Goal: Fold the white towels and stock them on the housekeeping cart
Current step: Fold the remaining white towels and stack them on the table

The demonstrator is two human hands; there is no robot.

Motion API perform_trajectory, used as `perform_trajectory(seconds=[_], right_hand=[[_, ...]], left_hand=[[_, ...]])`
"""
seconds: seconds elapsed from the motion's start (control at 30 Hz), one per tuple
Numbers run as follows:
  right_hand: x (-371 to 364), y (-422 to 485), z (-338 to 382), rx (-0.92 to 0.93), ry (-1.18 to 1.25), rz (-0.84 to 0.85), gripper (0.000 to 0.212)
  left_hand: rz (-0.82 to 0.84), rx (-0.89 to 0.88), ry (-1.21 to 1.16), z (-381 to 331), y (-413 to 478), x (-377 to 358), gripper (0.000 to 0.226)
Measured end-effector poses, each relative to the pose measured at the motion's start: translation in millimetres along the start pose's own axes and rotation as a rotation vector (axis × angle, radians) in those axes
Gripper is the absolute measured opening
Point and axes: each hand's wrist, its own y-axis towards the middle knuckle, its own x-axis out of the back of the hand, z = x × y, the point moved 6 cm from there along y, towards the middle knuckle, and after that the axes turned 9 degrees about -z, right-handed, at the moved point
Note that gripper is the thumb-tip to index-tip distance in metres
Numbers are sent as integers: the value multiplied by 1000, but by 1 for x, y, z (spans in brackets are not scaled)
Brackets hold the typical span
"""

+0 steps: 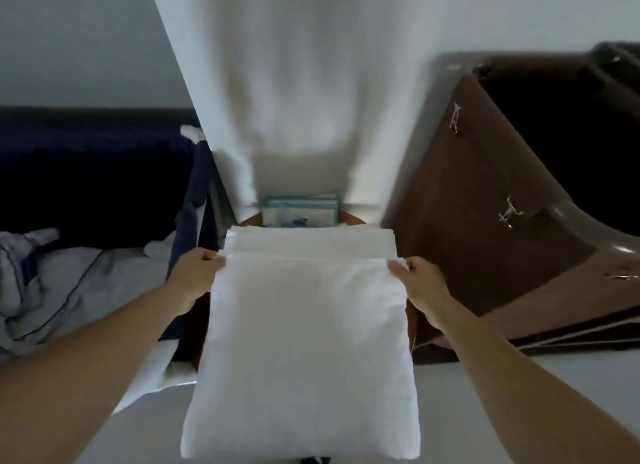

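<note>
A white towel hangs in front of me, doubled over, its lower edge near the bottom of the view. My left hand pinches its top left corner and my right hand pinches its top right corner. Just beyond the held edge lies a folded white towel on a round wooden surface.
A teal-edged packet stack stands behind the folded towel against the white wall. A brown cart or bin with metal clips fills the right. At left are a dark blue cloth bag and crumpled pale linen.
</note>
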Motion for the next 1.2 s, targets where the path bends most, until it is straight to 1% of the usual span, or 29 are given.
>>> perform_trajectory(seconds=[0.07,0.13,0.2,0.27,0.37,0.5,0.53,0.57,0.67,0.7,0.73,0.8,0.9,1.03,1.2], right_hand=[[-16,15,-17,-66,-7,2,29],[-26,23,-33,-125,-7,19,23],[-30,28,-42,-163,-29,46,24],[-29,33,-38,-157,-55,53,26],[-20,40,-19,-87,0,-1,19],[-8,65,10,-69,151,-114,9],[-9,76,14,-79,164,-139,9],[-13,86,16,-100,167,-146,10],[-37,105,0,-194,60,-109,13],[-43,105,-10,-223,15,-114,14],[-46,104,-19,-244,-14,-142,21],[-46,99,-31,-248,-27,-226,30],[-44,91,-34,-213,-6,-283,34],[-47,73,-29,-160,-55,-240,46],[-45,29,-34,-175,-76,-187,63]], left_hand=[[6,59,19,24,15,-20,11],[49,116,14,44,21,-37,14],[84,182,12,58,23,-46,16],[110,203,-8,57,26,-47,19],[101,116,-74,34,31,-36,17],[-81,-25,-102,-12,49,-23,16],[-102,-47,-78,-21,58,-26,16],[-89,-56,-40,-27,67,-32,16],[17,-40,166,-19,85,-62,14],[18,-54,233,-15,86,-69,13],[-2,-75,270,-11,86,-73,14],[-51,-106,264,-5,82,-76,24],[-79,-78,198,6,72,-70,46],[-75,-4,154,31,45,-59,58],[-29,48,182,66,6,-48,66]])
